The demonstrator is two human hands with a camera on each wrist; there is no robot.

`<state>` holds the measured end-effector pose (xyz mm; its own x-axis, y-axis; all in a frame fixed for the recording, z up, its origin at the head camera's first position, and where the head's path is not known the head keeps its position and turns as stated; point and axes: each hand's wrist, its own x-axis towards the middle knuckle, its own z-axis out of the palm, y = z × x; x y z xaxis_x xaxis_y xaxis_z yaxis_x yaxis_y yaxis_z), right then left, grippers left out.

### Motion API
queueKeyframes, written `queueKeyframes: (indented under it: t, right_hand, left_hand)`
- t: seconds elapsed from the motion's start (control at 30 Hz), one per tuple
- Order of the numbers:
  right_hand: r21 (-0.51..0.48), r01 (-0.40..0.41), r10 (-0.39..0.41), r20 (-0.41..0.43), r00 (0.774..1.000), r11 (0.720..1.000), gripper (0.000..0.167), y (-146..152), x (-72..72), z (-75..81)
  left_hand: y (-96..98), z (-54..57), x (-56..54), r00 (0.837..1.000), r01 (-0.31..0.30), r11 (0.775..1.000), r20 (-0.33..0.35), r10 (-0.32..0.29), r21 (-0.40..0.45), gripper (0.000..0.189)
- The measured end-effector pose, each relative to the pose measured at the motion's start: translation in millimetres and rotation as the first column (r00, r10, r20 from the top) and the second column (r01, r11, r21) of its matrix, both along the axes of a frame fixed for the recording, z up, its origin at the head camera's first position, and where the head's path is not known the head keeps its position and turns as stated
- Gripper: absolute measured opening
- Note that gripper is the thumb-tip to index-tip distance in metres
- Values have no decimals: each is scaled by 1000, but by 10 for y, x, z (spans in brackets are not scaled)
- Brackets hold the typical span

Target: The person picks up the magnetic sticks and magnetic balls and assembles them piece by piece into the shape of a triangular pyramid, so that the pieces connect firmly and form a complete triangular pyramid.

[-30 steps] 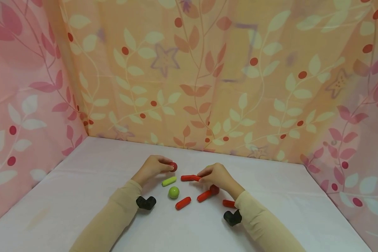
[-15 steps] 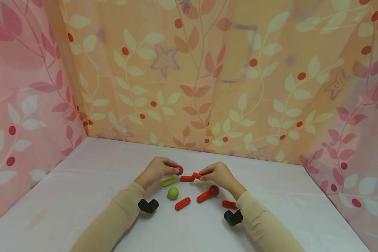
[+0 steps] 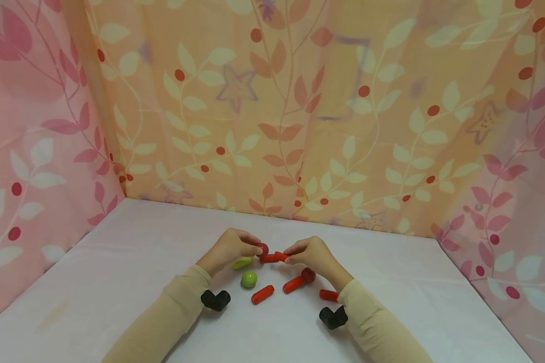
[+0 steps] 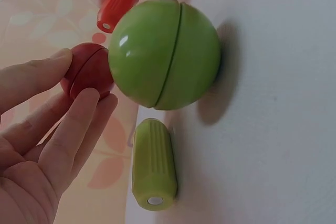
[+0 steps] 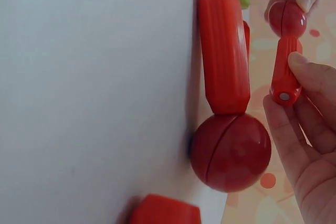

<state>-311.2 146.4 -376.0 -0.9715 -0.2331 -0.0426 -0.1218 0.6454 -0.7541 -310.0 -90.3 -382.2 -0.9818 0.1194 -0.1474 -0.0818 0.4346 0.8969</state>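
My left hand (image 3: pixel 231 248) pinches a dark red ball (image 4: pixel 86 69) between thumb and fingertips, above the table. Opposite it, my right hand (image 3: pixel 315 254) grips a red ribbed rod (image 5: pixel 286 74) with a pale metal disc in its end. The ball sits close to the rod's far end; the left wrist view shows a small gap between them. Behind them lies another red rod (image 3: pixel 268 259), partly hidden. A yellow-green rod (image 4: pixel 154 166) and a green ball (image 3: pixel 249 279) lie below my left hand. Under my right wrist, a red rod (image 5: pixel 224 51) lies end-on against a second dark red ball (image 5: pixel 231 151).
One red rod (image 3: pixel 263 294) lies on the white tabletop (image 3: pixel 254 333) nearer me. Another red rod (image 3: pixel 329 295) is beside my right sleeve, partly covered. Black wrist devices (image 3: pixel 215 300) sit at both cuffs. A floral curtain (image 3: pixel 281 111) closes off the back and sides.
My left hand has carried the dark red ball to the right and slightly nearer me, up to the rod in my right hand. The right hand has barely shifted.
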Motion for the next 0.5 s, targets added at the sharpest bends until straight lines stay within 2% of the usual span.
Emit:
queueKeyframes:
  t: [0.5]
  right_hand:
    - [-3,-4,4,-10,1000,1000,11,-18,29,14]
  left_hand:
    - [46,17,55,999,37,999,-13,-38,-13,24]
